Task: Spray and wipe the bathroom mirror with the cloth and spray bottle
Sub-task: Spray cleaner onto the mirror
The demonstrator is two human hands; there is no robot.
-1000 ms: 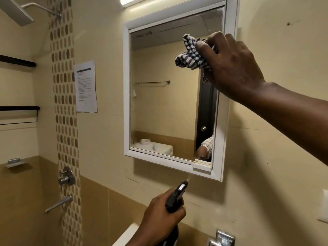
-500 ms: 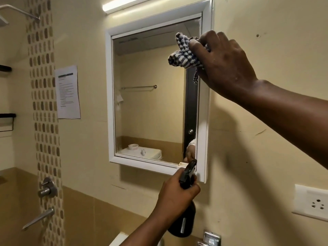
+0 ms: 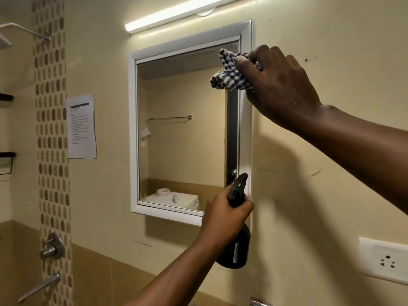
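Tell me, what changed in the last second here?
The left hand raised the spray bottle from below the mirror up to its lower right corner. The right hand kept the checked cloth bunched at the mirror's upper right corner. Nothing was let go.

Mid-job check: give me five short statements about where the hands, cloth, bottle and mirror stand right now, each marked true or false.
1. The right hand holds the checked cloth at the mirror's upper right corner. True.
2. The left hand is empty. False: it grips a dark spray bottle.
3. The bottle is near the mirror's lower right corner. True.
4. The tube light above the mirror is off. False: it is lit.
5. A printed notice hangs right of the mirror. False: it hangs to the left.
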